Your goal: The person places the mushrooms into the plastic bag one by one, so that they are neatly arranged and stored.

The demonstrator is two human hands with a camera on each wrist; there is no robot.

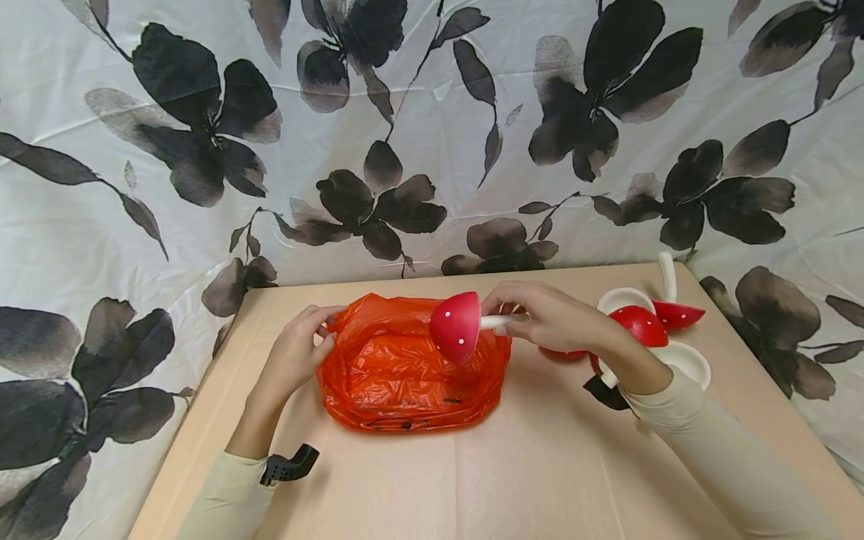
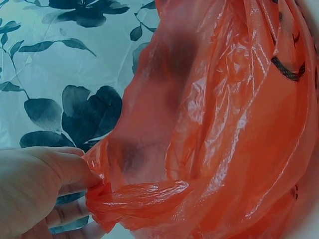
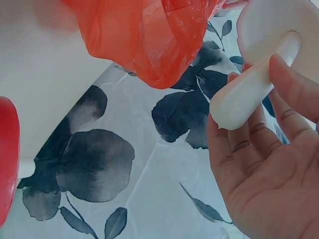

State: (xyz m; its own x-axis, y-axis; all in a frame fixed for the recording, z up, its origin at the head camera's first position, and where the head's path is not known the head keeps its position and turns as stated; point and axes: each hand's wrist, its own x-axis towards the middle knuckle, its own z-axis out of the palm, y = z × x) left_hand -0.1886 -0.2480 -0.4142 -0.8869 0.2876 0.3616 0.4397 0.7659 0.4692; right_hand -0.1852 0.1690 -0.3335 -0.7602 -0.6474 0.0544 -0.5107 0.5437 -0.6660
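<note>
A red plastic bag (image 1: 405, 382) lies on the table with its mouth spread wide. At its left rim my left hand (image 1: 300, 349) pinches the thin plastic; the left wrist view shows the bunched edge of the bag (image 2: 144, 199) between thumb and fingers. My right hand (image 1: 540, 311) grips the white stem of a toy mushroom (image 1: 455, 328) with a red, white-dotted cap. That cap hangs over the right part of the bag's opening. In the right wrist view the stem (image 3: 244, 97) lies between thumb and fingers, and the cap's white underside shows behind it.
Several more red-and-white mushrooms (image 1: 637, 325) lie grouped at the table's right side, partly hidden behind my right forearm. A floral cloth (image 1: 418, 135) hangs behind the wooden table (image 1: 540, 465). Black bands sit on both wrists.
</note>
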